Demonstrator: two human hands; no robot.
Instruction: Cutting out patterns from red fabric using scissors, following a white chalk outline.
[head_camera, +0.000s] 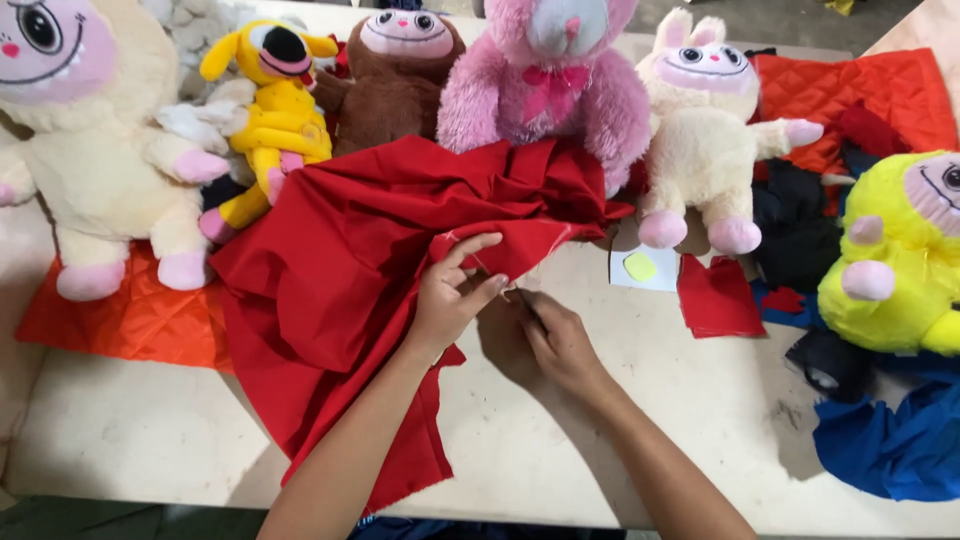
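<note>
- Head view: your left hand (447, 300) sits just left of centre, thumb and fingers pinching a folded edge of the red cloth (340, 270), with the forefinger stretched along the fold towards 1 o'clock.
- Your right hand (555, 340) lies just beside it at 4 o'clock, resting on the counter (640, 420). Its fingers are curled together around something thin and dark. It is too small to tell what it is, and you cannot tell how firmly it is gripped.
- The red cloth spreads from the centre out to 9 o'clock and down to 7 o'clock, where its corner reaches the near edge of the counter. Its upper part is bunched against the toys and hides their feet.
- At 12 o'clock a pink plush bear (545, 80) sits with its head cut off by the frame's top edge. A brown plush toy (395, 80) and a yellow plush dog (275, 110) stand to its left.
- At 10 o'clock a cream plush toy (100, 170) is cropped at the left edge, sitting on orange quilted fabric (130, 320).
- At 1 o'clock sits a cream plush rabbit (705, 140). Below it lie a white card with a yellow patch (642, 268) and a small red scrap (718, 298).
- At 3 o'clock a yellow-green plush toy (895, 270) is cut off by the right edge. Blue cloth (890, 440) lies at 4 o'clock, partly out of frame.
</note>
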